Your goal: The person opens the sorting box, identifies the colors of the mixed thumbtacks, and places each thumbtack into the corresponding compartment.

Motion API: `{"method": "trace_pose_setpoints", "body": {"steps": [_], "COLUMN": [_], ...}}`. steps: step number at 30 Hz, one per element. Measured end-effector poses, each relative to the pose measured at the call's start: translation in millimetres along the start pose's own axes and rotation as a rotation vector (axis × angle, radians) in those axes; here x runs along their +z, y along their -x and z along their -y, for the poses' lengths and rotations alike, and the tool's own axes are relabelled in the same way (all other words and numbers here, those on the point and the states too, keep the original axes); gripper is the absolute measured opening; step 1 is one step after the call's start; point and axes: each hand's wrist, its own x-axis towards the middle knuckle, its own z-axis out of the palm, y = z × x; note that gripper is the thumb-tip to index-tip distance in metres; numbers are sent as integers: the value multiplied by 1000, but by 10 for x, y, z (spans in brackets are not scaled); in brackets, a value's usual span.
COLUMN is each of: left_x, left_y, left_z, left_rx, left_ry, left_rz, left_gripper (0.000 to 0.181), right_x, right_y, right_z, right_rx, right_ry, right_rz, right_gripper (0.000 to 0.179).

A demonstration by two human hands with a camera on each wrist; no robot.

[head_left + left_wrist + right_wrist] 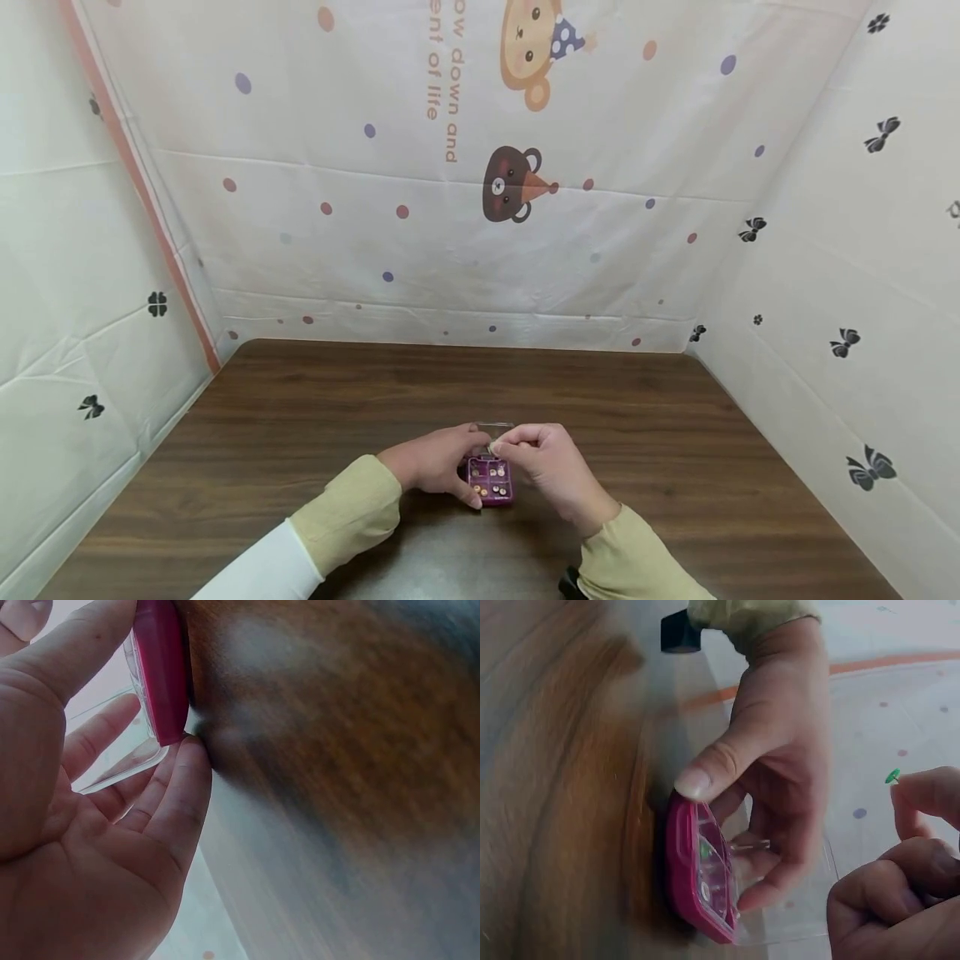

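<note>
A small magenta jewelry box (497,502) sits on the table with its clear lid (495,425) raised. Pairs of tiny studs lie in its divided compartments. My left hand (435,460) grips the box from the left, thumb at the near corner and fingers around the far side, as the left wrist view of the box (166,675) also shows. Just above the box's right far side, my right hand (555,475) pinches a green stud earring (892,776) between thumb and index finger. Its thin post is partly hidden by the fingertips.
Brown wood-grain table (337,383) surrounds the box. White printed cloth (420,242) hangs behind the table, and more cloth stands along both sides. A black object (572,583) shows beside the right sleeve at the near edge.
</note>
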Motion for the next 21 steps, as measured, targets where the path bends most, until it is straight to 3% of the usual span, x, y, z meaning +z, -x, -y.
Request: {"method": "trace_pose_setpoints", "body": {"steps": [3, 7, 13, 21], "left_x": [4, 11, 4, 2], "left_y": [-1, -2, 6, 6], "left_z": [15, 29, 18, 29], "left_rx": [5, 3, -7, 31], "left_ry": [1, 2, 4, 23], "left_rz": [-1, 4, 15, 5], "left_gripper": [78, 77, 71, 57], "right_x": [9, 23, 91, 133], "right_y": [-49, -120, -171, -261], "right_z": [-8, -65, -82, -89], "right_rx": [-26, -133, -275, -425], "right_ry": [152, 409, 726, 974], "right_rz": [-1, 19, 60, 93], "right_gripper": [20, 8, 12, 12]}}
